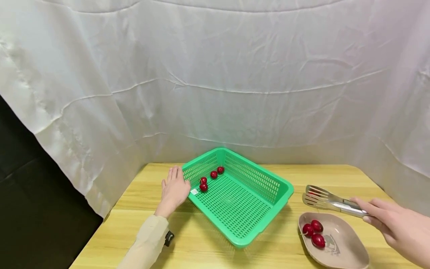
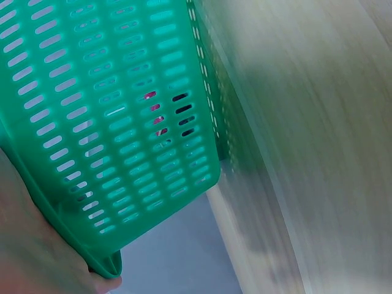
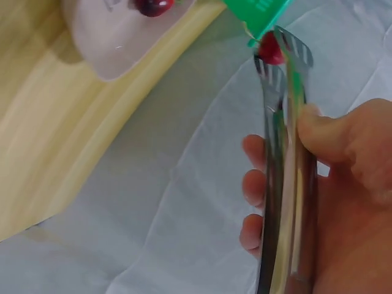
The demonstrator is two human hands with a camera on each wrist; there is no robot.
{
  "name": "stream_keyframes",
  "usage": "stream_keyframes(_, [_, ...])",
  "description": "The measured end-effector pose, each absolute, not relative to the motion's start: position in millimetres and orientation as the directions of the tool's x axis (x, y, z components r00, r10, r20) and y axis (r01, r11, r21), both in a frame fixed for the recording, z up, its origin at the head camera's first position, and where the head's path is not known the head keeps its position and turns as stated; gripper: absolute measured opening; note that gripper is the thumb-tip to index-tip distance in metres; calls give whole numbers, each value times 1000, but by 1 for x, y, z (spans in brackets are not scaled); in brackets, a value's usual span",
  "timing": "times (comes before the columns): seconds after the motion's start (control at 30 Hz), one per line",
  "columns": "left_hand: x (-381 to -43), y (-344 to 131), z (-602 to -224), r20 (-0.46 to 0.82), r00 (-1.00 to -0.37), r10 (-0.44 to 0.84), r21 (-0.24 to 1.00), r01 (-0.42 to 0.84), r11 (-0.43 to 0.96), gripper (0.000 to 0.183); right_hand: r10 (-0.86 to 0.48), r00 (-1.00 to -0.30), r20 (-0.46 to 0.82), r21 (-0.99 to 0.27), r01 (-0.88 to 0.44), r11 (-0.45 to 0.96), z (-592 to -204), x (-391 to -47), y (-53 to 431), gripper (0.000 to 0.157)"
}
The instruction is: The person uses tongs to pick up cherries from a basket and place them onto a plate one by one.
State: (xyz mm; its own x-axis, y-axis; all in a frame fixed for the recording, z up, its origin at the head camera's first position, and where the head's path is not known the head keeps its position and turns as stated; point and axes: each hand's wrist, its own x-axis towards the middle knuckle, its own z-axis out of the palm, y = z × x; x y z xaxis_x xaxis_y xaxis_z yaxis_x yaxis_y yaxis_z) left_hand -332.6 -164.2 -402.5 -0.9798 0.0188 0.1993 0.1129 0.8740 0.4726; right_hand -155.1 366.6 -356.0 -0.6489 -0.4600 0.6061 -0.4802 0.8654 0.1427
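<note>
My left hand (image 1: 175, 188) rests at the left rim of a green plastic basket (image 1: 231, 239), its fingers straight. In the left wrist view, that hand lies along the rim beside the slotted basket wall (image 2: 135, 177). Several cherries (image 1: 203, 187) sit inside the basket along its left side. My right hand (image 1: 391, 220) grips metal tongs (image 1: 349, 209) with slotted ends. Between the tips of the tongs is a red cherry (image 3: 269, 49) with a stem. They hover over the far edge of a beige dish (image 1: 349, 239), where three cherries (image 1: 317, 240) lie together.
Basket and dish stand on a light wooden table (image 1: 134, 213), the dish to the right of the basket. White cloth (image 1: 235, 74) hangs behind and beside the table. A dark surface (image 1: 40, 205) shows at the far left.
</note>
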Motion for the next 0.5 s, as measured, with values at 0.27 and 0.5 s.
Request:
stream_keyframes(0.27, [-334, -163, -403, 200, -979, 25, 468, 118, 876, 67, -509, -616, 602, 116, -563, 818, -379, -150, 397, 46])
stream_keyframes(0.5, [-334, -163, -402, 199, -980, 29, 469, 121, 875, 67, -595, -568, 568, 96, -672, 734, -400, -150, 415, 62])
